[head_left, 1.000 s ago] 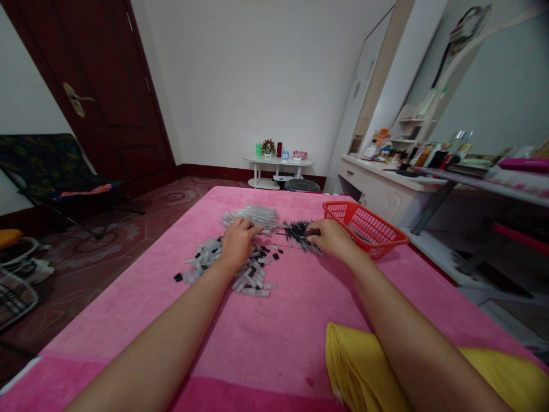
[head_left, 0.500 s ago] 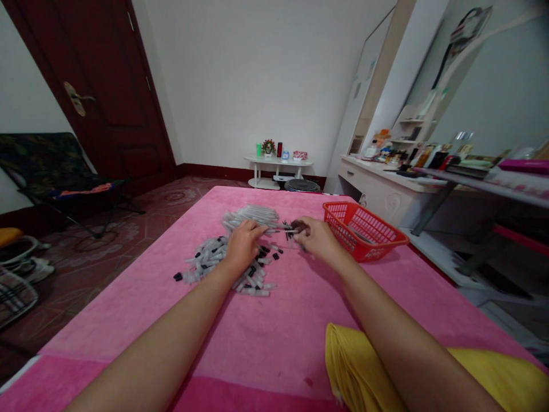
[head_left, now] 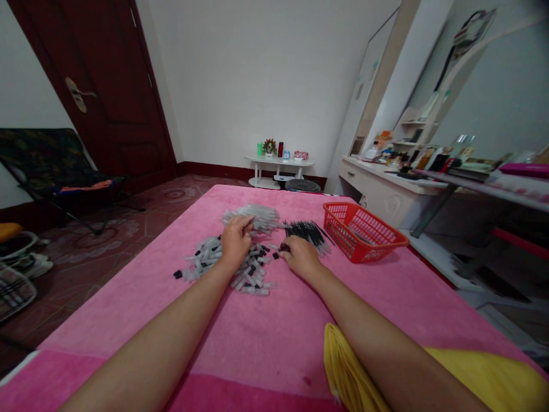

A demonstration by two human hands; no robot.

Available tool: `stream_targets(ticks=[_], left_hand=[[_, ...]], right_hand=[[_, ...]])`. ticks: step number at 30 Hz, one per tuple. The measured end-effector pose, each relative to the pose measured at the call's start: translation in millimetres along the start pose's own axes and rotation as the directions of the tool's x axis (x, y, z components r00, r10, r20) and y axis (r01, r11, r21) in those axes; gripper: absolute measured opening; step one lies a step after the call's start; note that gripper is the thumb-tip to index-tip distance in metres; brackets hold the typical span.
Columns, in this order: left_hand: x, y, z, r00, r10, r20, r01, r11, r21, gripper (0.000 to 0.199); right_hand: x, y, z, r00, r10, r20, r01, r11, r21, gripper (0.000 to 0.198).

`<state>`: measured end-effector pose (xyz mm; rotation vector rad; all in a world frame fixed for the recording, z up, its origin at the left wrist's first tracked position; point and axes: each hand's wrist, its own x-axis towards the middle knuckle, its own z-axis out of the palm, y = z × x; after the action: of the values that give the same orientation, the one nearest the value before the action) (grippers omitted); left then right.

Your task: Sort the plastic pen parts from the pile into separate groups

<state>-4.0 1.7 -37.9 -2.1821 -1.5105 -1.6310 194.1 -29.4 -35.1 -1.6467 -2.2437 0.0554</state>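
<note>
My left hand [head_left: 237, 239] is closed, its fingers curled together at the near edge of a heap of thin translucent tubes [head_left: 262, 216]; whatever it grips is hidden. Below its wrist spreads a pile of short clear caps [head_left: 210, 252] mixed with black pieces. My right hand [head_left: 301, 256] is low over the cloth with thumb and fingers pinched beside a small black piece [head_left: 275, 256]. What lies between those fingertips is too small to make out. Just beyond that hand is a bundle of slender black-and-clear sticks [head_left: 309, 232].
A red plastic basket [head_left: 360, 234] stands at the table's right side. Pink cloth [head_left: 257, 343] covers the table, and a folded yellow cloth [head_left: 349, 366] lies under my right forearm. A white dresser [head_left: 386, 189] is to the right.
Both hands held a thin stick between them; now they are apart. My left hand moved slightly left, and my right hand came down nearer the caps, uncovering the black sticks.
</note>
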Motion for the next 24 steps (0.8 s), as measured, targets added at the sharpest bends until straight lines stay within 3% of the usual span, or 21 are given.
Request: stream_targets(ticks=[3,11,16,24], left_hand=[[-1.7,3.3,-1.2,0.994,0.077,0.083,-0.084,0.993,0.086,0.031],[-4.8,16.7,-3.9,0.910,0.216,0.355,-0.323,0.905,0.275,0.047],[-6.8,17.3,-0.8,0.887,0.245,0.392,-0.368,0.888,0.277,0.043],[-6.6,18.7,-1.2,0.857,0.247,0.453,-0.400,0.873,0.279,0.044]], right_hand=[[2.0,2.8,3.5,0.999,0.022,-0.036,-0.021,0.999,0.036,0.013],[2.5,9.1,-2.5,0.969,0.107,-0.224,0.005,0.893,0.450,0.008],[1.5,3.1,-5.7,0.956,0.056,-0.287,0.078,0.897,0.435,0.006],[0.2,-1.4,-6.3,0.952,0.039,-0.304,0.087,0.917,0.388,0.005]])
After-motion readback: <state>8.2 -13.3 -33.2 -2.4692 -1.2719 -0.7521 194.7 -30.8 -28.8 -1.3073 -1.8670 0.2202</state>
